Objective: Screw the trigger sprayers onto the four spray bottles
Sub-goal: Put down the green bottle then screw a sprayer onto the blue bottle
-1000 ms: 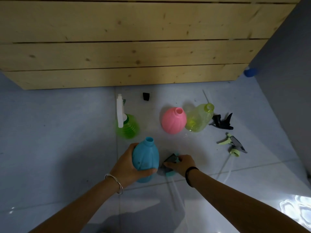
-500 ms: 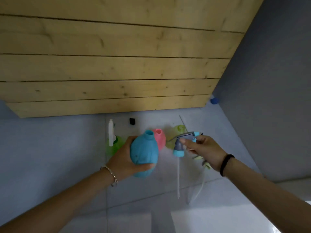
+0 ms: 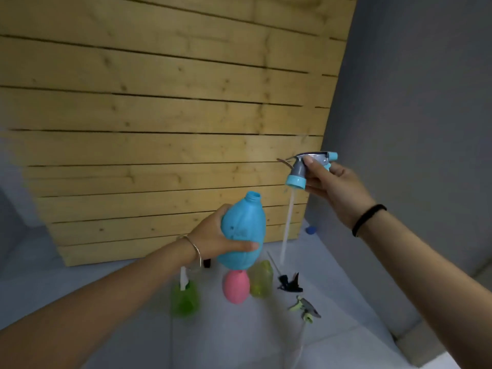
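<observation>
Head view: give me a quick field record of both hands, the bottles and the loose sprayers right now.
left hand: holds blue bottle, neck open, off the floor
right hand: holds blue-grey sprayer, dip tube hanging outside the bottle
green bottle: on floor, white sprayer on it
pink bottle: on floor, no sprayer
yellow bottle: on floor, no sprayer
black sprayer: loose on floor
grey-green sprayer: loose on floor

Plank wall [image 3: 159, 129], grey floor [image 3: 239, 342].

Head view, forward and down
</observation>
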A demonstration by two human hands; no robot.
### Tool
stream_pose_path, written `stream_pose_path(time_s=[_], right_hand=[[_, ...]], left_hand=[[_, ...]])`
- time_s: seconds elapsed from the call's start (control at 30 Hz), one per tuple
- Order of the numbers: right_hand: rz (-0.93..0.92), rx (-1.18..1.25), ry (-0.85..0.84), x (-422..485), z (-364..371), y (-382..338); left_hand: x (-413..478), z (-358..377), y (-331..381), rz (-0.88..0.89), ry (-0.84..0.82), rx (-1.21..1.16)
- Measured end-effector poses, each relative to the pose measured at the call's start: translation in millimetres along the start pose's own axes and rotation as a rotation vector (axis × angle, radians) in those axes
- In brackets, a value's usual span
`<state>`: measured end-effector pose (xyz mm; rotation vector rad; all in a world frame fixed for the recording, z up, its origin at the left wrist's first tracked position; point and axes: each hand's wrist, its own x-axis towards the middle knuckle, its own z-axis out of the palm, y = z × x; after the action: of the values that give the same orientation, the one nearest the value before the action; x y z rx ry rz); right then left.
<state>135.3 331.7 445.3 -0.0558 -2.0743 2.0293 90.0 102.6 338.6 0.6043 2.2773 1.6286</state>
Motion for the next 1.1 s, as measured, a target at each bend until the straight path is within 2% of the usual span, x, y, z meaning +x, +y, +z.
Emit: stream_pose_path(time_s=[0.13,0.23,0.57,0.83,0.97,1.1], right_hand=[[-0.115,0.082,0.014,-11.7,9.6,-43.5],[-0.141,0.168,0.111,-19.8,15.1,-55.5],[-0.278,0.354,0.318,-21.2,27.8,-67.4],[-0.357,0.379,0.372,-20.0,29.5,-63.9],[-0.325,0.341,0.301,-21.6,37.9,-55.3],[-0.205,0.179,0.09,-25.9,52.5,-34.4]], left_hand=[[-10.5,-1.9,27.4,0.02,0.044,0.0],[-18.3,1.5,29.9,0.025,0.102,-0.034],[-32.2,4.5,24.8,0.019,0.1,-0.009],[-35.1,1.0,24.1,0.035,0.093,0.011],[-37.2,3.1,29.5,0.052,0.081,0.006],[-36.7,6.1,39.9,0.078,0.097,-0.033]])
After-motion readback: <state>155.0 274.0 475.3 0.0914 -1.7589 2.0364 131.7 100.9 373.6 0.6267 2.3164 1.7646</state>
